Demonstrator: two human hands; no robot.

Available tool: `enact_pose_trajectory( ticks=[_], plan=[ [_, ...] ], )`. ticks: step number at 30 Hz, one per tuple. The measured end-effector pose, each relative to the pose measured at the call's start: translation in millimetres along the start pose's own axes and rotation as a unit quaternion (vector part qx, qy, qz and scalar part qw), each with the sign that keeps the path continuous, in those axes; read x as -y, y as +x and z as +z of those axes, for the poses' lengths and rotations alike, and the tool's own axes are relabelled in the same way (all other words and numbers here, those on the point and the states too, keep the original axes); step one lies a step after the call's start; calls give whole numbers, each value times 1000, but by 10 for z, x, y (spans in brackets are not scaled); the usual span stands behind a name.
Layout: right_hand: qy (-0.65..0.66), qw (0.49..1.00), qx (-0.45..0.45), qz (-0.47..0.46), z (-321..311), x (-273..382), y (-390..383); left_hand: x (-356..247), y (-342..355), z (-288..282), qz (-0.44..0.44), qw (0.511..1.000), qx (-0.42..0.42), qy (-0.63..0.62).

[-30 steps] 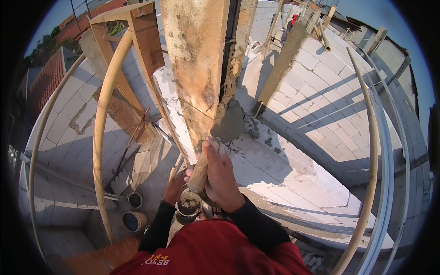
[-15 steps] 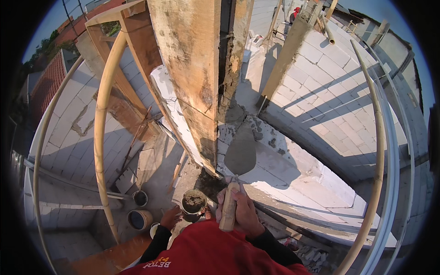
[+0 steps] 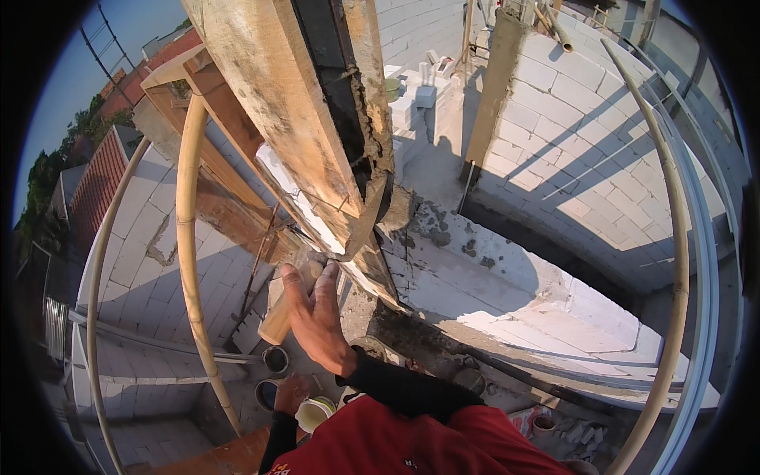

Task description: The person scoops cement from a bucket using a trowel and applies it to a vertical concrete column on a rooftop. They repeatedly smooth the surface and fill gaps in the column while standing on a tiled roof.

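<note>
My right hand [image 3: 318, 317] is closed round the wooden handle of a trowel [image 3: 276, 323]. The trowel's blade, seen nearly edge-on, rises to the foot of a tall wooden formwork board [image 3: 277, 95], beside the dark gap and rough mortar of the column [image 3: 366, 138]. Lower down, my left hand [image 3: 293, 393] is beside a pale bucket [image 3: 314, 413]; its fingers are too small and partly hidden to make out a grip. A mortar bucket [image 3: 369, 346] lies partly hidden behind my right arm.
A white block wall [image 3: 507, 277] with mortar smears runs to the right. Bamboo poles [image 3: 188, 206] stand at left and right [image 3: 677, 261]. Another bucket [image 3: 275, 359] and broken block pieces [image 3: 582, 435] lie below. A concrete post [image 3: 499, 87] stands beyond.
My right hand has swung the trowel leftward and up, from over the wall top to the formwork board. The mortar seen on its blade is no longer visible. The view has shifted.
</note>
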State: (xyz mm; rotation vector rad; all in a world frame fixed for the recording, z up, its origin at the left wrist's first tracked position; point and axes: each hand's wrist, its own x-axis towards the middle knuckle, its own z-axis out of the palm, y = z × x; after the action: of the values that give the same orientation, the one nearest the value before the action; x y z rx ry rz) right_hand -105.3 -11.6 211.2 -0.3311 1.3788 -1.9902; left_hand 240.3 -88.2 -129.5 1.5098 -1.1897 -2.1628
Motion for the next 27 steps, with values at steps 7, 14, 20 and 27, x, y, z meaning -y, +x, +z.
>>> enact_pose_trajectory(
  ticks=[7, 14, 20, 27],
  plan=[
    [-51, 989, 133, 35, -1170, 383, -302, 975, -156, -597, -176, 977, 9, 119],
    [303, 941, 68, 136, -1176, 345, -287, 1139, 45, -843, -244, 944, 18, 223],
    [-144, 986, 69, -52, -609, -38, 133, 861, 416, -1031, 135, 894, 123, 409],
    [-89, 992, 87, 23, -1244, 213, -360, 878, 82, -514, -150, 988, -33, 23]
  ],
)
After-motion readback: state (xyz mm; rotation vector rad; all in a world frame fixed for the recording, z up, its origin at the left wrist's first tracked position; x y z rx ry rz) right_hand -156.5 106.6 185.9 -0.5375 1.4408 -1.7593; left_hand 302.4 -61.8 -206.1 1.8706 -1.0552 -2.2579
